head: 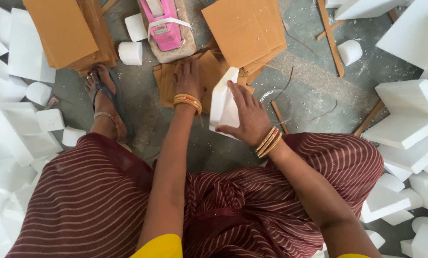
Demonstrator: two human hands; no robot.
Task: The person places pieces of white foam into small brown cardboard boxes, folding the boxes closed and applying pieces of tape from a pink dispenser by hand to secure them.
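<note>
White foam fills the head view: the right hand (246, 117) grips a white angular polystyrene foam piece (223, 102), fingers spread over its face and thumb closed round its near edge, holding it upright above the grey concrete floor (314, 91). Just beside it, the left hand (187, 79) lies palm down with fingers together, pressing on a small stack of brown cardboard squares (209, 71) on the floor. Beyond that stack sits a pink tape dispenser (162, 24) on a block. Larger brown cardboard sheets (245, 31) lie at either side, and loose white foam blocks (407, 114) ring the seated person.
</note>
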